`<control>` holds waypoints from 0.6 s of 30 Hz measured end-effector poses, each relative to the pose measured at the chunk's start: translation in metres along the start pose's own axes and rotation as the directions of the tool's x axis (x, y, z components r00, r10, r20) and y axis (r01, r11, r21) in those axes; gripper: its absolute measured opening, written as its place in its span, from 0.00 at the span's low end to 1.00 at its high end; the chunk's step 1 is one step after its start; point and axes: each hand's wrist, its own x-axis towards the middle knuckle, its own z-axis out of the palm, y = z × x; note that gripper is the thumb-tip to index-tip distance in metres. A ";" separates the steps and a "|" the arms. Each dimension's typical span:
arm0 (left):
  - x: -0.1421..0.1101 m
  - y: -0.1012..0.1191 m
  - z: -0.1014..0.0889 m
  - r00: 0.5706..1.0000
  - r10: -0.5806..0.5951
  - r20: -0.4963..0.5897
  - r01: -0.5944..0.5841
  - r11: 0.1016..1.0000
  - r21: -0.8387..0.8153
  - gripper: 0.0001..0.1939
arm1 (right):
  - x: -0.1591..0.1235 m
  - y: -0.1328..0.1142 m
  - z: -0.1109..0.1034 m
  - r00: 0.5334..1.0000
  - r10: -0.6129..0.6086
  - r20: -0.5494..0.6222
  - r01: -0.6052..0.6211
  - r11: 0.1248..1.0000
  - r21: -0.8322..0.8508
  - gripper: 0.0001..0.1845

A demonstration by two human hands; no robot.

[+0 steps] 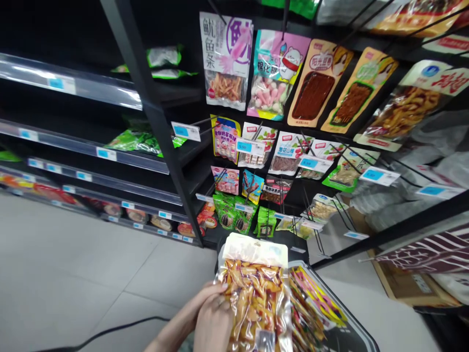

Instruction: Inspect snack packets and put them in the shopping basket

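Note:
A clear snack packet (254, 298) with a cream top and glossy orange-brown pieces is held up in front of me, at the bottom middle. My left hand (208, 296) grips its left edge, with the thumb on the front and the other fingers mostly hidden. Just below, my right hand (214, 322) is closed against the same edge, its fingers bent and a ring on one of them. Partly behind the packet stands a grey-rimmed basket (361, 335), where several colourful snack packets (315, 298) lie in a row.
Ahead is a black rack with snack bags on hooks, among them a squid-strip bag (227, 61) and a marshmallow bag (278, 73). Price tags (187, 131) jut out on prongs. Shelves (84, 88) run left of a black post (157, 112). A cardboard box (414, 278) sits at right.

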 end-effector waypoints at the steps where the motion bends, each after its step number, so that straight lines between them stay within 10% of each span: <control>1: 0.003 0.000 -0.001 1.000 -0.008 0.011 0.008 1.000 -0.026 0.08 | 0.002 0.000 0.000 1.000 -0.008 0.028 0.008 1.000 0.015 0.21; 10: 0.018 -0.017 -0.009 0.991 0.001 -0.132 -0.011 0.998 -0.069 0.12 | -0.001 0.051 -0.026 0.988 -0.153 0.035 0.122 0.888 0.444 0.16; 14: 0.018 -0.022 -0.009 0.974 0.024 -0.225 -0.024 1.000 0.004 0.18 | -0.011 0.111 -0.021 0.983 0.128 -0.135 -0.029 0.823 0.567 0.11; 18: 0.019 -0.026 -0.012 0.961 0.034 -0.276 -0.014 0.997 0.072 0.21 | -0.018 0.169 0.010 0.882 0.471 -0.017 -0.333 0.649 0.684 0.15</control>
